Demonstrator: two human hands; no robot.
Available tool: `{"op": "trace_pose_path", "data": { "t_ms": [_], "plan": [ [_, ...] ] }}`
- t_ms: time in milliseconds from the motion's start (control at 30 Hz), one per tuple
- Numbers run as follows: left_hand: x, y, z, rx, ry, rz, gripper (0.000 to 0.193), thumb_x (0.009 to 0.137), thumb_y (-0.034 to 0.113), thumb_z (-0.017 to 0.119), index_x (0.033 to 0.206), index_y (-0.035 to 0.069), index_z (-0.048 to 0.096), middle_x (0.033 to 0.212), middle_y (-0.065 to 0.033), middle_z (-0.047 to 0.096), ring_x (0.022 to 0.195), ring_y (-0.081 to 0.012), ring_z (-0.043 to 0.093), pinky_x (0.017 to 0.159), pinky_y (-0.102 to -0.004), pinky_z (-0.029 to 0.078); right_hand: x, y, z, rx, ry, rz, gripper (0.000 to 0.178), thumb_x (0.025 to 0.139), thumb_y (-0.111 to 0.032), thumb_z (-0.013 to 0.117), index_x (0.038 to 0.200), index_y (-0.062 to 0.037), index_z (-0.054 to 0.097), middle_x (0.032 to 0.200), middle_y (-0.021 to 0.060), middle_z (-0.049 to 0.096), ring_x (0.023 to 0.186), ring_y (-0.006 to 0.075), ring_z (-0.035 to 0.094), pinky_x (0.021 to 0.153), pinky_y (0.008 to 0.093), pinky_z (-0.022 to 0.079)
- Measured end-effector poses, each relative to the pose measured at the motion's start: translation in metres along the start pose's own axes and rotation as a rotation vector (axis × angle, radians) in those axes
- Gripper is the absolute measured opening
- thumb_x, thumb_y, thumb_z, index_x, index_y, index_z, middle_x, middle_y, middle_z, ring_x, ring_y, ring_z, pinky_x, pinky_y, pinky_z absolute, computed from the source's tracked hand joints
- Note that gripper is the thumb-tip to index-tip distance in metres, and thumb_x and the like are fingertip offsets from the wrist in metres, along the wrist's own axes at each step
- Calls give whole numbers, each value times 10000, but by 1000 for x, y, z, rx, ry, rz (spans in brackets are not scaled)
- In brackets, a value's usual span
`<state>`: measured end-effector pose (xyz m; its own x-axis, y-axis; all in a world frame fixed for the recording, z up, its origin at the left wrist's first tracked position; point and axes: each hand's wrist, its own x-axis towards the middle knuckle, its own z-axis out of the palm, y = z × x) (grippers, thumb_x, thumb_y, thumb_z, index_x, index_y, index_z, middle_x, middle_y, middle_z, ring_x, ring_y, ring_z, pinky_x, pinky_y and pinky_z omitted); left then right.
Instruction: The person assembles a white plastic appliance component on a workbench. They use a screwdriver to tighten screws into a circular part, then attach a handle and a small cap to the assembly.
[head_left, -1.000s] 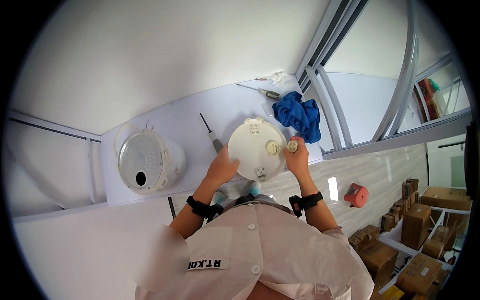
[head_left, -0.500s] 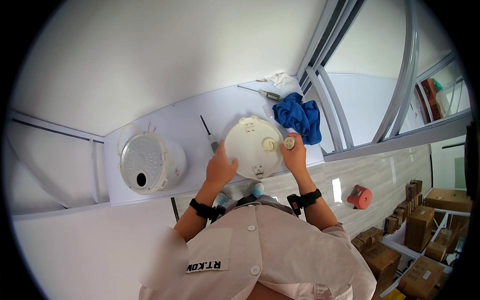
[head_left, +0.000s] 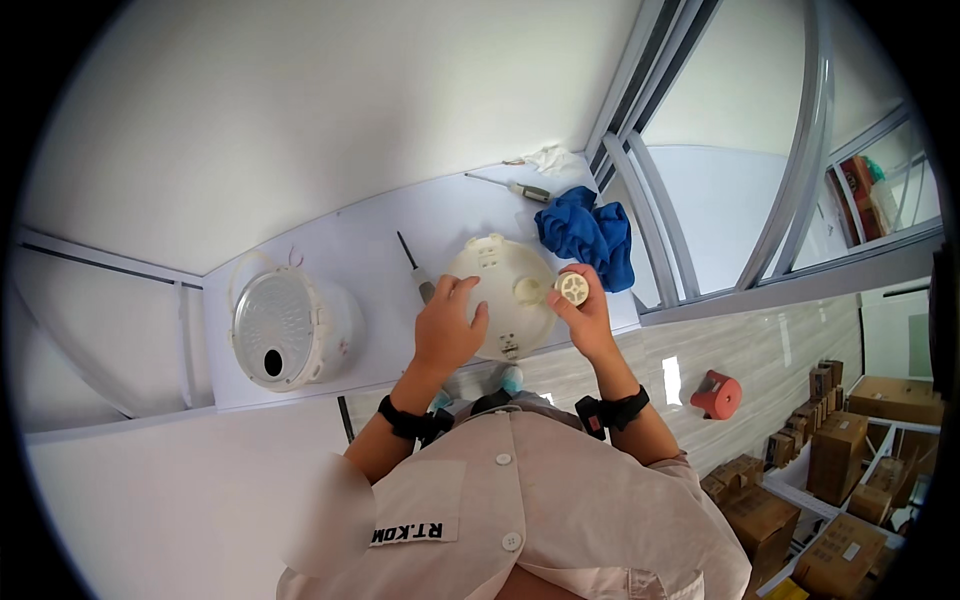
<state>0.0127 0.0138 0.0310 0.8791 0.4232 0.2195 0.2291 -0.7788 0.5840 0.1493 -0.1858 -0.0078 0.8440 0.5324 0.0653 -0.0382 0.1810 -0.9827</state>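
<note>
A round cream plastic lid (head_left: 500, 290) lies on the white table in front of me, with a circular recess on its right side and clip-like fittings at its far and near edges. My left hand (head_left: 445, 330) hovers over the lid's left edge, fingers apart and holding nothing. Pinched in my right hand (head_left: 592, 325) is a small round cream vent cap (head_left: 573, 289), its spoked face turned up, beside the recess. A screwdriver (head_left: 424, 288) with a grey handle lies just beyond my left hand.
A white rice cooker (head_left: 275, 320) with a silver perforated top stands at the left. To the far right lie a crumpled blue cloth (head_left: 585, 238), another screwdriver (head_left: 530, 191) and white tissue (head_left: 552, 158). A red stool-like object (head_left: 717, 396) and cardboard boxes (head_left: 758, 508) are on the right.
My left hand has come off the lid's edge and lifted, fingers spreading. The right hand has moved slightly left over the lid, bringing the vent cap closer to the recess.
</note>
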Motion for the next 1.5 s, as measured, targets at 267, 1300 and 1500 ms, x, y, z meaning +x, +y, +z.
{"op": "trace_pose_path", "data": {
  "t_ms": [267,1300,1500],
  "plan": [
    [17,17,13,-598,-254,77,294,989,54,693,1282,31,685,1068,-91,735,799,-136,674,703,-277,546,1,-20,23,327,-202,295,377,944,16,713,1243,-99,515,945,30,648,669,102,611,521,253,457],
    [36,3,65,-350,-305,-217,216,904,108,764,1090,-3,767,990,-189,750,842,-306,746,780,-390,585,5,9,3,-582,96,54,418,861,-77,782,1242,-75,608,906,221,739,858,414,747,739,430,583],
    [45,-6,74,-312,-323,-171,220,922,111,760,1118,10,770,1004,-163,770,842,-261,756,780,-368,593,9,13,10,-784,140,87,365,863,-106,748,1205,-101,621,910,221,743,864,451,728,727,498,572]
  ]
}}
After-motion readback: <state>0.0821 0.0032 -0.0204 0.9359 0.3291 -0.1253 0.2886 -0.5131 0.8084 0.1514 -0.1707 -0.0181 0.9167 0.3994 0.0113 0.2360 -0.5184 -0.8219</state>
